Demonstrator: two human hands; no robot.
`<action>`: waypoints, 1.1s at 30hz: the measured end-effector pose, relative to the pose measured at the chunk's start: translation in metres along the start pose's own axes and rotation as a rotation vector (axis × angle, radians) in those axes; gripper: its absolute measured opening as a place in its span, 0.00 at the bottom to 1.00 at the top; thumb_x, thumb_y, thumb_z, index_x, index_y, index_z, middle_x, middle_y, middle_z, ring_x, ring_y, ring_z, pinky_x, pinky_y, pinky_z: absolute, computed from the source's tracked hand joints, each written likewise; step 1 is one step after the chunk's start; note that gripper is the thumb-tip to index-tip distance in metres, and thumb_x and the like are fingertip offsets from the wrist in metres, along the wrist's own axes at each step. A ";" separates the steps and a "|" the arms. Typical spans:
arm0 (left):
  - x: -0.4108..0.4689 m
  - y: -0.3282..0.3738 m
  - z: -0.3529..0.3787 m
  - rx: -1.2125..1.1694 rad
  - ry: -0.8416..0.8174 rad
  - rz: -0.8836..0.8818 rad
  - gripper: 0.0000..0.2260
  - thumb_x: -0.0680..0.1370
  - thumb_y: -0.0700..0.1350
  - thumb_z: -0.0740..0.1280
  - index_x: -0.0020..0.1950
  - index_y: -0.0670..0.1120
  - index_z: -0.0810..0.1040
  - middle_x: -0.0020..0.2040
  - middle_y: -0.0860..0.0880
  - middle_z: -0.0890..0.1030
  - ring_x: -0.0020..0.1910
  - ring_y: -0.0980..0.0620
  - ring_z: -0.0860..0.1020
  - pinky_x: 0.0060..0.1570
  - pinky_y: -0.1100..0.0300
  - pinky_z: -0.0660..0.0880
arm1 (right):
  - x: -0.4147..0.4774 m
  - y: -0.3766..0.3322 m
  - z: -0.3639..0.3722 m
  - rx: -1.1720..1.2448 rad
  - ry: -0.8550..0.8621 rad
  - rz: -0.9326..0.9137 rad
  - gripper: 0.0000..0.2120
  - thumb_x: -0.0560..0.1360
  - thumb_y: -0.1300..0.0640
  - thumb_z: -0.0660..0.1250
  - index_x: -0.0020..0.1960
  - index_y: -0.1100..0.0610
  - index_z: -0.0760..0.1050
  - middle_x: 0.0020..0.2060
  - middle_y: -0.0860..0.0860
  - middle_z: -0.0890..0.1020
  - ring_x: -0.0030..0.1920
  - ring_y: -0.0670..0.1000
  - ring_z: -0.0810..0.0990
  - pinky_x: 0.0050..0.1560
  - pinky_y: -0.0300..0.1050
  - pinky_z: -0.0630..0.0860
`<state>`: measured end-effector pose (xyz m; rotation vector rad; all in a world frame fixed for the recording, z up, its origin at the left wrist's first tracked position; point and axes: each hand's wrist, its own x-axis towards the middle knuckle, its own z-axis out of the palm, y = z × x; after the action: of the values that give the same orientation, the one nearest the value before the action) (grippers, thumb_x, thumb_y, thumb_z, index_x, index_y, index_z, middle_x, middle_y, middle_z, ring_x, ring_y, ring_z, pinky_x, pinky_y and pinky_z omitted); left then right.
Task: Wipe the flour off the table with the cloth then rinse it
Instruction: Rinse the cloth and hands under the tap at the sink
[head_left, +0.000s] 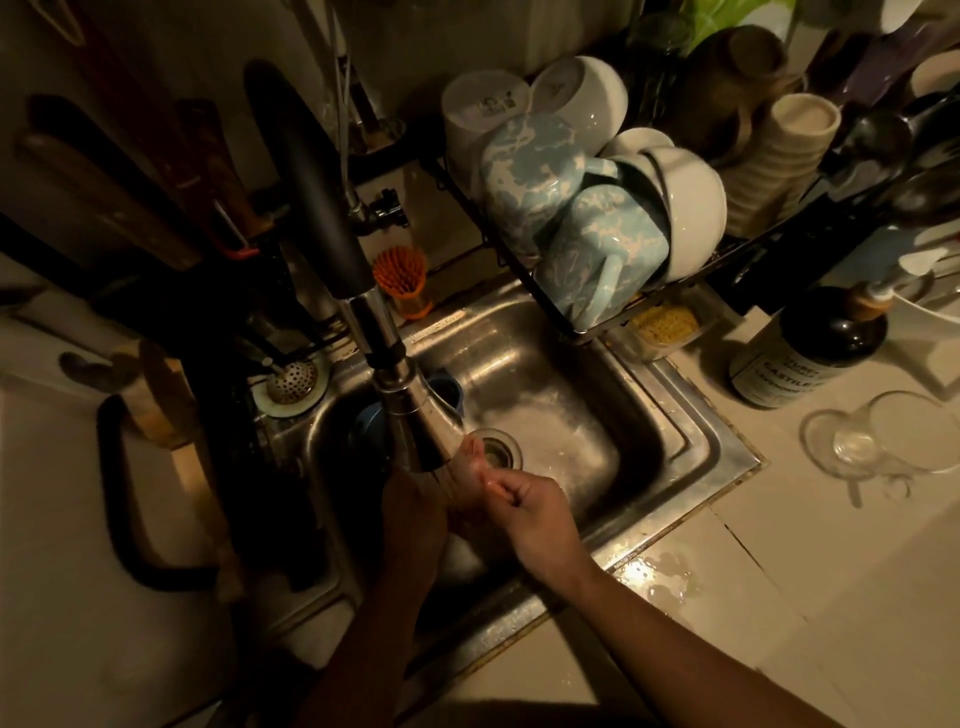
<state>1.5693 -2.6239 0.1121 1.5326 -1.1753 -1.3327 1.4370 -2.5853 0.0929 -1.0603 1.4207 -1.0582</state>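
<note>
Down in the lower middle of the frame the left hand and right hand meet over the sink, just under the faucet spout. The right hand's fingers curl against a pale wet shape; I cannot tell whether that is the cloth or the left palm, nor how the left hand grips. The drain lies just beyond. The basin's right half is open, though the dish rack overhangs its upper edge. A puddle wets the surface beside the rim.
</note>
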 end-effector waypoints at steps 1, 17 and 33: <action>-0.001 0.000 0.000 0.028 -0.049 -0.040 0.22 0.74 0.53 0.74 0.65 0.46 0.78 0.54 0.48 0.85 0.53 0.50 0.84 0.53 0.55 0.80 | 0.003 0.002 -0.001 0.010 0.064 0.027 0.13 0.74 0.51 0.66 0.41 0.61 0.80 0.30 0.59 0.78 0.32 0.47 0.73 0.36 0.48 0.69; -0.017 0.024 0.015 0.139 0.276 -0.012 0.09 0.79 0.37 0.66 0.40 0.44 0.81 0.34 0.56 0.84 0.38 0.60 0.83 0.38 0.68 0.75 | 0.021 -0.013 0.001 -0.263 0.096 -0.080 0.18 0.75 0.45 0.61 0.34 0.56 0.75 0.28 0.53 0.80 0.30 0.52 0.78 0.37 0.54 0.75; -0.015 0.014 0.015 0.128 0.210 -0.059 0.05 0.78 0.37 0.67 0.49 0.36 0.80 0.41 0.52 0.83 0.46 0.49 0.84 0.43 0.68 0.76 | 0.014 -0.012 -0.010 -0.261 0.022 -0.150 0.09 0.77 0.56 0.66 0.40 0.50 0.82 0.32 0.44 0.81 0.33 0.42 0.77 0.37 0.42 0.70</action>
<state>1.5525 -2.6126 0.1270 1.7642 -1.1073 -1.1201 1.4265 -2.6007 0.1022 -1.3642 1.5462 -1.0101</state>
